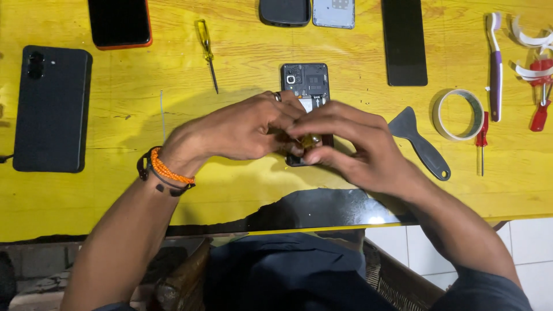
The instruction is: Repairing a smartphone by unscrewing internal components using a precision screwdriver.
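Note:
An opened phone [306, 82] with its back cover off lies on the yellow table [242, 190], its inner board and camera showing. My left hand [245, 126] and my right hand [351, 141] meet over the phone's lower half and hide it. Their fingertips pinch a small yellowish part [310, 140] between them. A ring sits on my left hand and orange bead and black bands circle that wrist.
A black phone [52, 108] lies far left, a red-edged phone [119, 23] at the back. A yellow screwdriver [206, 52], a dark strip [404, 41], a grey scraper [420, 144], a tape roll [459, 114], a small red screwdriver [483, 141] and a toothbrush [495, 63] lie around.

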